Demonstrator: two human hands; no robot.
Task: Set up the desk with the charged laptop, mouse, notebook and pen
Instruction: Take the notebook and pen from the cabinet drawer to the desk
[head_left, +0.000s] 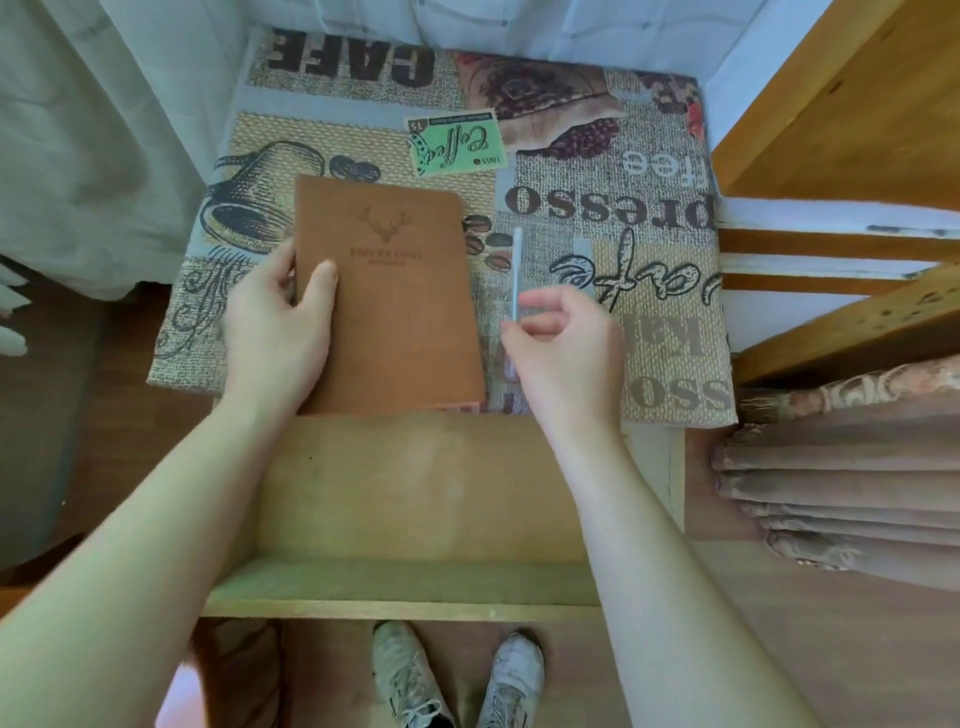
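Observation:
A brown notebook (395, 296) with an embossed deer head lies closed on the desk's coffee-print tablecloth (613, 171). My left hand (275, 327) grips its left edge, thumb on the cover. Just right of the notebook is a thin white pen (516, 270), lying lengthwise, pointing away from me. My right hand (566, 343) is over the pen's near end, its fingertips pinched on it or just touching it; the grip is not clear. No laptop or mouse is in view.
An open, empty wooden drawer (415, 493) juts out from under the desk toward me. A wooden shelf unit (852, 130) stands to the right, with folded brown cloth (841, 483) below it. White curtains (93, 130) hang at the left and back. My shoes (457, 675) are on the floor.

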